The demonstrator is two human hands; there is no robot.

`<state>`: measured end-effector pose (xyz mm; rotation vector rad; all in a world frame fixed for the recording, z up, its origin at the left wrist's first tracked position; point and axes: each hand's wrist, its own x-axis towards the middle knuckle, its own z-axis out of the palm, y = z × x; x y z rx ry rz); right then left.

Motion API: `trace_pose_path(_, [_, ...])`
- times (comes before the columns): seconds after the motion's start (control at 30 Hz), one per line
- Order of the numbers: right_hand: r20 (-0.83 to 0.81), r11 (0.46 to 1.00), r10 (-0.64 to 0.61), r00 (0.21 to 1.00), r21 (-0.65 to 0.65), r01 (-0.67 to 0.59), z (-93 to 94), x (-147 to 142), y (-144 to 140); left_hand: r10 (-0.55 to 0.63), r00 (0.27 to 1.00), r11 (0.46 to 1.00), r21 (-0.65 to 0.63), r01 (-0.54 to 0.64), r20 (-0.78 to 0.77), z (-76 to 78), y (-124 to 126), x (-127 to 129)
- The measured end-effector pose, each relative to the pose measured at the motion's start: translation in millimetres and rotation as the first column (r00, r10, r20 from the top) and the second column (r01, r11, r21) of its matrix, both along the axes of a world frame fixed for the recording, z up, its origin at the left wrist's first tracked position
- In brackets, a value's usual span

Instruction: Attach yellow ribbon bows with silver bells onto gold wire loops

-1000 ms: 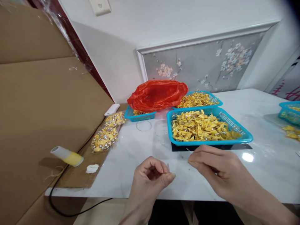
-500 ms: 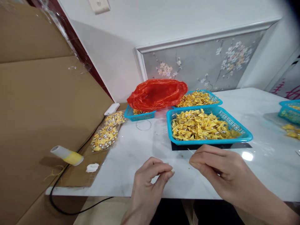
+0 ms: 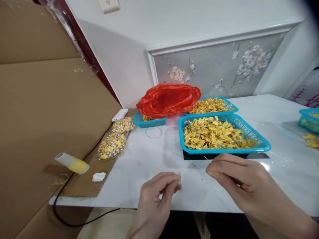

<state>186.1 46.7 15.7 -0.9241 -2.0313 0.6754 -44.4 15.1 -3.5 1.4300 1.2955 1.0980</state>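
My left hand (image 3: 158,196), fingers pinched, holds a small pale, translucent piece (image 3: 179,178) whose kind I cannot make out. To its right, my right hand (image 3: 236,182) pinches a thin needle (image 3: 206,158) that sticks out past the fingertips toward the upper left. Both hands hover above the front of the white table, apart from each other. Just beyond the right hand stands a blue plastic basket (image 3: 259,147) heaped with yellow ribbon bows (image 3: 214,136) with silvery beads.
Behind it are another filled blue basket (image 3: 230,99) and a smaller one (image 3: 152,123) under a red plastic bag (image 3: 149,103). On the left lie bagged bows (image 3: 112,146), a yellow thread cone (image 3: 77,165), a white device (image 3: 120,114) and a black cable (image 3: 59,212). Cardboard (image 3: 50,116) walls the left side.
My left hand has turned slightly, so the pale piece shows more below and above its fingertips. The right hand has shifted a little to the right with the needle, and the view has moved slightly.
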Motion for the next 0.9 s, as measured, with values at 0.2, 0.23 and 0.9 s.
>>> trace_pose_path(0.2, [0.006,0.999,0.036,0.999,-0.023,-0.036,-5.4,-4,-1,-0.029,0.859,0.935,-0.290,0.205,0.511,9.9,-8,8])
trace_pose_path(0.23, [0.003,0.999,0.040,0.999,-0.035,-0.039,-6.9,-5,-1,0.011,0.766,0.905,-0.332,0.265,0.643,10.0,-9,11])
trace_pose_path(0.9, [-0.038,0.982,0.135,0.990,-0.128,-0.139,-6.8,-19,-9,-0.173,0.932,0.955,-0.176,0.237,0.318,-2.6,-8,33])
